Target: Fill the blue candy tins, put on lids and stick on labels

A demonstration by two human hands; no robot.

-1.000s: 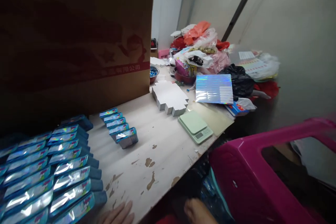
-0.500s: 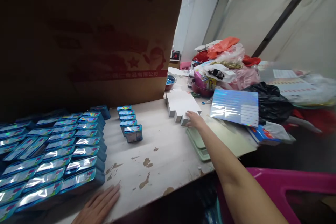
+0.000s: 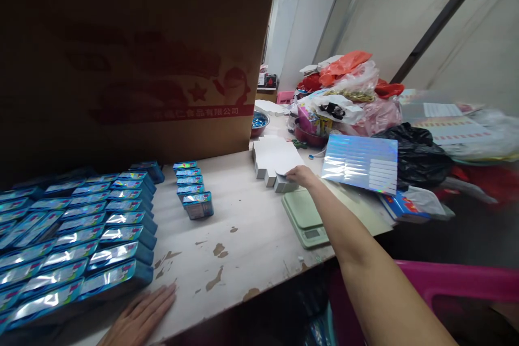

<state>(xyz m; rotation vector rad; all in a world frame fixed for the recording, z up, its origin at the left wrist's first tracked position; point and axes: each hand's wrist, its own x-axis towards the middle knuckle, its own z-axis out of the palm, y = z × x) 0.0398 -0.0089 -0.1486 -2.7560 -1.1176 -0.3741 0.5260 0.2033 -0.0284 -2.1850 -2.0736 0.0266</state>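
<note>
My right hand point(image 3: 300, 175) reaches to a stack of white die-cut carton blanks point(image 3: 278, 154) on the table. Its fingers pinch the near edge of the top blank, which is bent up a little and shows a bluish-grey underside. Just below that hand sits a pale green kitchen scale point(image 3: 305, 216), partly behind my forearm. My left hand point(image 3: 142, 313) lies flat on the table's front edge, fingers stretched, holding nothing. It is close to rows of shiny blue boxes point(image 3: 117, 251). A short line of several more blue boxes point(image 3: 198, 205) stands mid-table.
A large brown cardboard box point(image 3: 182, 135) walls off the back left. Behind the stack is a bowl of blue packets point(image 3: 259, 121). Shiny printed sheets point(image 3: 360, 162), a black plastic bag point(image 3: 417, 154) and heaped bags point(image 3: 348, 81) fill the right. A magenta stool point(image 3: 466, 281) stands at front right.
My right hand has gone from resting with fingers spread at the stack's edge to pinching the top blank and lifting its edge slightly. The left hand stays flat; the view has shifted slightly.
</note>
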